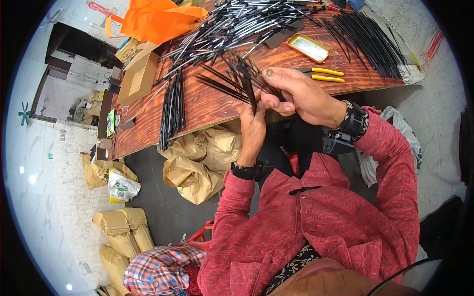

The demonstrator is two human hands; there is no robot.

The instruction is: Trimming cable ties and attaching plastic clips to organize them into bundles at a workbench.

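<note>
Centre of the frame: your left hand [253, 129] is raised just beyond the near table edge, fingertips closed narrowly around the lower ends of some thin black rods [245, 79]. Your right hand [307, 96], just right of it, has thumb and fingers pinched on the same bunch; how the hidden fingers sit, you cannot tell from here. The rods fan out toward the upper left, crossing one another, above the reddish wooden table [202, 112].

Around you: a heap of silver-and-black rods [237, 24] at top centre; a flat black bundle [172, 111] left of your hands, overhanging the edge; a spread of black sticks [368, 42] at upper right. Yellow-handled pliers [327, 75] lie near your right hand, below a shallow tin [308, 48]. Upper left: open cardboard box [138, 81], orange bag [153, 19].
</note>
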